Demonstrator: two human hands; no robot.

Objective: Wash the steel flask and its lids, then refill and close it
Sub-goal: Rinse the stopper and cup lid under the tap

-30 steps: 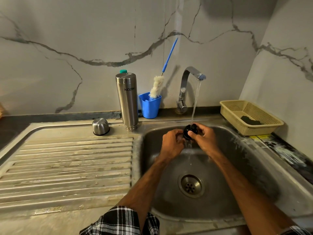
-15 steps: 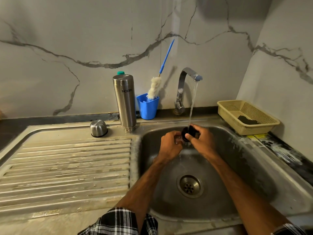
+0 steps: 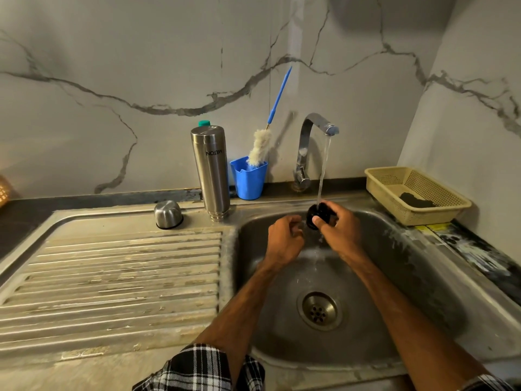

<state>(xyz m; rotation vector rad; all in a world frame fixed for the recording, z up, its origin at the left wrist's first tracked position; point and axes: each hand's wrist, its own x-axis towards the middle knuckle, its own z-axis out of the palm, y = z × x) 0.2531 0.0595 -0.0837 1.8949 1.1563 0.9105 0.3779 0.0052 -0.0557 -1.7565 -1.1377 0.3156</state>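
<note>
Over the sink basin (image 3: 423, 277), my right hand (image 3: 338, 232) grips a small black inner lid (image 3: 314, 217) under the tap's running stream. My left hand (image 3: 284, 238) hovers just left of the lid with its fingers curled, a small gap between them and the lid. The steel flask (image 3: 212, 170) stands mouth-down at the back of the drainboard, left of the basin. Its steel outer cap (image 3: 168, 214) sits upside down on the drainboard, left of the flask.
The tap (image 3: 307, 153) runs at the back of the sink. A blue cup (image 3: 248, 179) with a bottle brush (image 3: 260, 146) stands beside the flask. A beige basket (image 3: 414, 193) holding a dark scrubber sits at the right. The ribbed drainboard (image 3: 112, 277) lies left.
My left hand has drawn back a little from the lid, which both hands held before. The right hand keeps the lid under the water.
</note>
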